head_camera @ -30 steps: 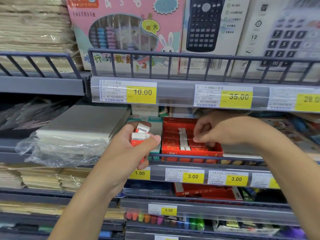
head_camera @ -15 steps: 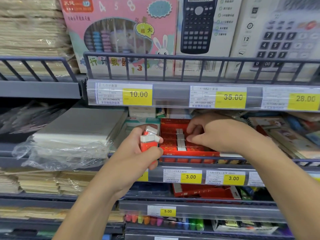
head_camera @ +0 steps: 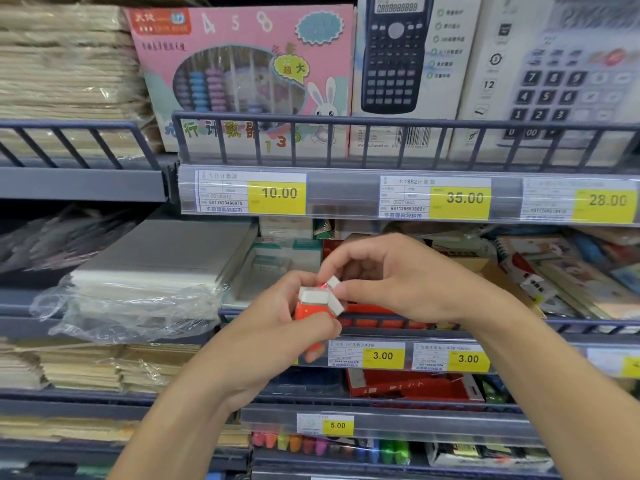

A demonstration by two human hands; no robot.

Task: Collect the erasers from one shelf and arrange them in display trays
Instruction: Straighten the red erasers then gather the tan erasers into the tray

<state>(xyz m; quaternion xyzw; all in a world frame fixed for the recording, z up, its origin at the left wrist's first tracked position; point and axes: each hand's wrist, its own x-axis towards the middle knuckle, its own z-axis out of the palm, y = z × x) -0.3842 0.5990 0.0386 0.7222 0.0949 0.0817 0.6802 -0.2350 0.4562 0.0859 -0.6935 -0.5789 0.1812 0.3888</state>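
The left hand (head_camera: 277, 327) grips a small stack of erasers (head_camera: 313, 301), red sleeves with white ends, thumb across the front and fingers curled behind. The right hand (head_camera: 391, 282) meets it, its fingertips pinching one more eraser (head_camera: 333, 283) against the top of the stack. Both hands are just in front of the shelf rail (head_camera: 588, 325), with the red tray (head_camera: 372, 308) mostly hidden behind them. The step in hand looks like collecting: a picked eraser is being added to the bundle. Next the right hand would need to let go once the left grip has it, then reach back into the tray for another
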